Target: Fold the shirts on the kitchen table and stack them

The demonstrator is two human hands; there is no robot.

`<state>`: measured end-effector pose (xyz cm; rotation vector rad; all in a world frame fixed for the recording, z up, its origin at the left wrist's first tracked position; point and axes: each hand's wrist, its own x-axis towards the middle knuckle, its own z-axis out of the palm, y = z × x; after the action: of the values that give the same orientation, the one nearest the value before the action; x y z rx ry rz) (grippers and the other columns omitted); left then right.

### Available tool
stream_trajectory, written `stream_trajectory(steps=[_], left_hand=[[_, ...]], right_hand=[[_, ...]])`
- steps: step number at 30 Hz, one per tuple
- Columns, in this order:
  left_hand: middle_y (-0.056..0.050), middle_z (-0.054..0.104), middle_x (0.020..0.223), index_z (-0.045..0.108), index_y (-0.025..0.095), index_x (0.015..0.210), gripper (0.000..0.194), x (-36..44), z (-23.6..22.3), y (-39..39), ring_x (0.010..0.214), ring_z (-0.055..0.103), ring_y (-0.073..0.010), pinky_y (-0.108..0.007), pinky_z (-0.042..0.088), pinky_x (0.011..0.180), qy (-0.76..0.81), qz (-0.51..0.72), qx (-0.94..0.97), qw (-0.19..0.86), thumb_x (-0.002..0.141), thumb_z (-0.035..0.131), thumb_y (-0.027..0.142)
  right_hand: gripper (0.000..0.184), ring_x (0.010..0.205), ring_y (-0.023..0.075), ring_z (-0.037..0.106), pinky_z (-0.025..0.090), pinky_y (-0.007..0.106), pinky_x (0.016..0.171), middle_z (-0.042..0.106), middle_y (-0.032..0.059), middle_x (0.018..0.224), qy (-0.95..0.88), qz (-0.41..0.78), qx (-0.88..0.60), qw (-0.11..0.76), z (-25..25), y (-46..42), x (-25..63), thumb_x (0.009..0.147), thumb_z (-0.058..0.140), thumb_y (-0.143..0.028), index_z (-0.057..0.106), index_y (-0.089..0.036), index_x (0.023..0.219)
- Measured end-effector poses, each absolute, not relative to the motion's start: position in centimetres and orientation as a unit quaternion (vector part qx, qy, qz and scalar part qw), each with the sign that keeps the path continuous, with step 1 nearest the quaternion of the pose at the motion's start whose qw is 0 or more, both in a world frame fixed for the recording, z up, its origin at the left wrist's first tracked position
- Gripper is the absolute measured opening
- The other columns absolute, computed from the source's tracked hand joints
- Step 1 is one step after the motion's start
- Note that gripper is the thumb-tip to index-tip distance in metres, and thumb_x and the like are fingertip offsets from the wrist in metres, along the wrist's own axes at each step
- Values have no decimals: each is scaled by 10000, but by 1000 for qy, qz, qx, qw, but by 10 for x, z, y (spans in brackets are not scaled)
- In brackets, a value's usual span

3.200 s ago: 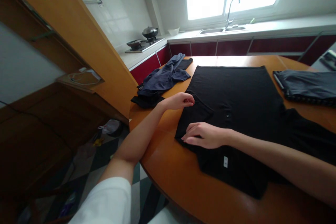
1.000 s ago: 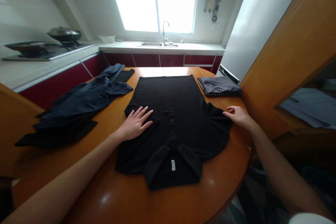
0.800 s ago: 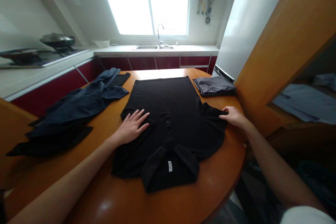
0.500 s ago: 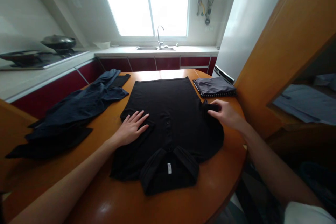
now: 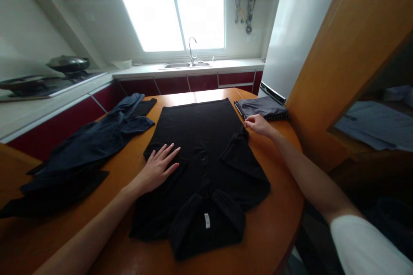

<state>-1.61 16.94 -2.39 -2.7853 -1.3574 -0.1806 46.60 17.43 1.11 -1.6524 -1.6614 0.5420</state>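
Note:
A black polo shirt [image 5: 200, 131] lies spread on the wooden table, its collar [image 5: 180, 227] and white label [image 5: 207, 221] at the near end. Buttons run down from the collar. My left hand [image 5: 161, 167] rests flat on the shirt's left part, fingers spread. On the far right side, my right hand [image 5: 259, 124] is closed in a pinch at the shirt's edge, close to the sleeve [image 5: 237, 152], which lies folded inward over the body. Cloth between the fingertips is hard to see.
Dark blue and black garments [image 5: 97, 137] lie in a loose heap on the table's left. A folded grey garment [image 5: 263, 106] sits at the back right, near the white fridge [image 5: 297, 25]. Behind are the sink [image 5: 177, 65] and a stove with a pan [image 5: 68, 63].
My right hand has moved away from me and slightly left, and the right sleeve now lies folded over the shirt. My left hand stays on the shirt. The view has tilted slightly.

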Motion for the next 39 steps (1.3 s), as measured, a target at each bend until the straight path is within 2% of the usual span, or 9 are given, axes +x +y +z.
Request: stream_trajectory(steps=[3,8,14,18,23,29,33,36,39], left_hand=[[-71,348,1650,390,289,1581,598,-3,-4,157,1536,275,-331,-612,253,1222,-387,-113,-915,27,1027,401,515],[-37,571,1479,542,346,1471,464,59,38,121,1341,551,-241,-395,463,1138,-242,-102,-964,-49,1019,501,442],[-81,607,1389,566,273,1421,423,135,31,121,1241,595,-231,-378,503,1047,-119,-54,-991,18,1000,557,239],[-93,665,1154,671,193,1220,294,155,26,143,1036,644,-204,-324,532,936,-85,-28,-994,61,1005,478,141],[-67,665,1154,692,227,1146,273,150,36,155,1044,615,-202,-343,500,940,-84,-56,-992,70,999,473,155],[-58,665,1196,715,232,1050,249,147,40,152,1113,606,-229,-390,467,995,-101,-32,-994,31,881,567,123],[-65,620,1381,637,257,1320,385,172,39,133,1268,570,-218,-388,415,1106,-108,-88,-989,-40,982,475,169],[-78,400,1621,386,258,1571,526,193,30,108,1502,349,-245,-434,274,1234,-59,-60,-990,-112,1058,432,361],[-58,188,1705,251,320,1628,668,204,18,85,1575,135,-314,-576,125,1258,-18,24,-987,-155,1034,427,569]], right_hand=[[218,743,175,660,486,259,713,760,74,815,-686,227,-607,331,-6,170,470,869,631,-288,765,-121,829],[324,740,168,619,468,257,690,723,52,827,-743,239,-556,285,-13,165,480,881,633,-421,780,-134,903],[317,773,160,607,476,251,723,678,62,895,-760,219,-547,274,-11,163,481,861,658,-429,787,-140,881],[269,790,166,605,482,257,752,667,59,881,-759,218,-552,268,-11,162,478,861,667,-379,783,-136,863],[219,796,148,586,475,244,762,643,59,932,-751,207,-570,261,-12,164,476,870,685,-342,770,-141,844],[190,775,130,569,454,224,724,603,48,925,-747,182,-587,252,-18,169,474,885,705,-310,743,-146,797],[204,780,145,572,452,240,748,615,48,895,-749,149,-595,252,-22,171,472,868,749,-325,738,-160,748],[211,793,159,590,454,251,757,629,52,880,-750,124,-598,255,-24,171,473,865,756,-343,743,-170,745],[191,793,167,602,449,253,750,651,50,854,-741,99,-613,256,-25,172,474,860,761,-334,743,-174,757]])
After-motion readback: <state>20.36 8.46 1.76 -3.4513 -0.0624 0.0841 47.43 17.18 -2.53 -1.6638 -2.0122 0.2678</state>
